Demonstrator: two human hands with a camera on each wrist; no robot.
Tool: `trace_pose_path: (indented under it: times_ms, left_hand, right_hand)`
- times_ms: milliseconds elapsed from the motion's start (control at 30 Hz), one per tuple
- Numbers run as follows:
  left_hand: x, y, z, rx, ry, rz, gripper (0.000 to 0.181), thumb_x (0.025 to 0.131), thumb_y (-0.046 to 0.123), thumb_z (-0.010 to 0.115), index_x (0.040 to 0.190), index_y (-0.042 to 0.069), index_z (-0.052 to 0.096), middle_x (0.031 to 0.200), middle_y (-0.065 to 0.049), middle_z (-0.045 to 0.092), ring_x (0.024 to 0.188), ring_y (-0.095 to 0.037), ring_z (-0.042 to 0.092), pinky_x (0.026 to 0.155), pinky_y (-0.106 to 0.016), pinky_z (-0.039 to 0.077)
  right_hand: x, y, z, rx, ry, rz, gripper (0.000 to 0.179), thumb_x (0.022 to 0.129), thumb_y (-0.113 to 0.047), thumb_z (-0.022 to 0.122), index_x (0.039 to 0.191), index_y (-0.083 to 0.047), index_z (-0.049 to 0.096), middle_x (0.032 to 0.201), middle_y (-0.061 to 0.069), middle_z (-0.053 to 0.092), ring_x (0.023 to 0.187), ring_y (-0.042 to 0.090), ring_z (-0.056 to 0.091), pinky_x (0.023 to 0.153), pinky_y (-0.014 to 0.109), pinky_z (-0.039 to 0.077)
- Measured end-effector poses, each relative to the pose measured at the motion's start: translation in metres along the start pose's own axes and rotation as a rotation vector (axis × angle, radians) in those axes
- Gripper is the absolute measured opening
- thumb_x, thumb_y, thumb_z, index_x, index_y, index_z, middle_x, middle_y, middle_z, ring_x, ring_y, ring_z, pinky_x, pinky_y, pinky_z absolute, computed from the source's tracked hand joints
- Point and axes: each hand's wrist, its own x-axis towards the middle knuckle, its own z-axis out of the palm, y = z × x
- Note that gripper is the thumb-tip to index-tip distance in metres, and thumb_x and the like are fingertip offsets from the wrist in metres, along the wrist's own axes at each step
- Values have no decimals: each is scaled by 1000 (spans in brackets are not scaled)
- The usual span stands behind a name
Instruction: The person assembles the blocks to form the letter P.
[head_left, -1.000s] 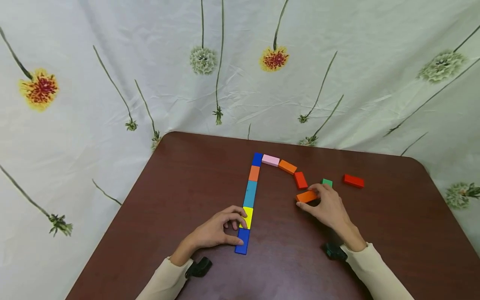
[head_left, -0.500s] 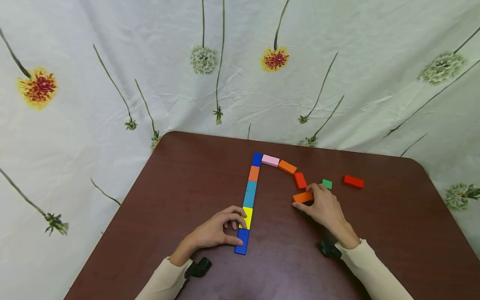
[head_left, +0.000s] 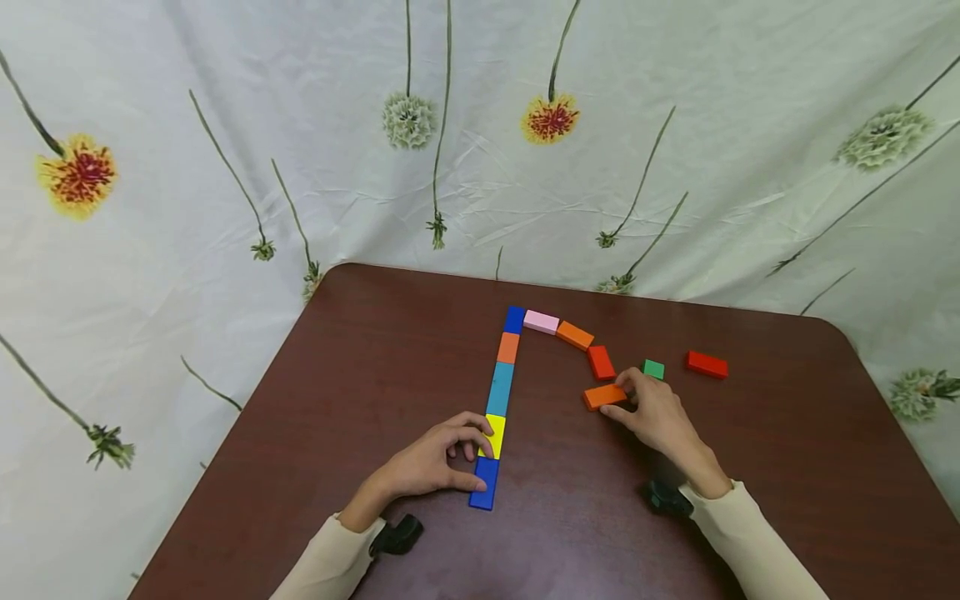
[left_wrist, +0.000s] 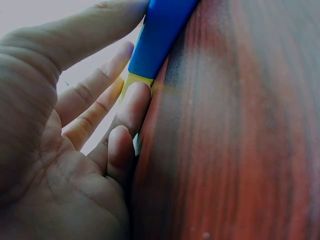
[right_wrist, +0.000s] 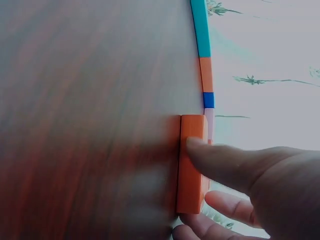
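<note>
A straight line of flat coloured blocks runs up the table: a blue block [head_left: 483,483] nearest, then a yellow block [head_left: 492,435], a teal block [head_left: 500,389], an orange-pink block [head_left: 507,348] and a blue end block [head_left: 514,319]. My left hand [head_left: 435,458] rests beside it, thumb on the near blue block, loosely bent fingers at the yellow one. My right hand [head_left: 658,417] holds an orange block [head_left: 603,397] lying on the table. Its thumb [right_wrist: 215,157] is against the block's near side, its fingers toward the far side and right end.
From the line's far end curve a pink block [head_left: 542,322], another orange block [head_left: 575,335] and a red block [head_left: 602,362]. A green block [head_left: 654,369] and a second red block [head_left: 707,364] lie to the right. A flowered cloth [head_left: 337,133] hangs behind the table.
The orange block has slid a little left, below the red block of the curve. My right thumb has shifted rightward along its near side. The left hand has stayed in place.
</note>
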Motion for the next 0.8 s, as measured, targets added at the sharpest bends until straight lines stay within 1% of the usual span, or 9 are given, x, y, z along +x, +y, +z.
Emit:
trace_pose_path:
  times_ms: [167,333,533,800]
  left_hand:
    - [0,-1,0,2,2,6,30,81,28,85,107,23,69,132,6,51,92,-11,56,81,-26,43]
    - [0,-2,0,3,-3,2,30,81,28,85,107,24,70,132,7,51,92,-11,55,81,-26,43]
    - [1,-1,-1,2,-5,-5,30,81,28,85,107,25,70,131,7,51,92,-11,55,81,-26,43]
    - [0,-2,-1,0,-2,2,30,82,29,85,107,24,70,131,5,51,91,-11,55,80,-26,43]
  right_hand:
    - [3,-1,2,1,3,-6,38,86,-19,81,113,-1,61,107,17,67,89,29,65,78,48,54]
    - [6,-3,3,-5,1,-10,36,86,-16,80,112,-1,61,108,17,67,91,29,65,79,47,54]
    - [7,-4,3,-19,7,-15,36,86,-17,80,112,-1,61,108,17,67,91,30,65,78,47,55]
    - [8,-5,5,-18,15,-12,40,85,-19,81,115,-1,61,108,17,67,90,29,64,78,47,55]
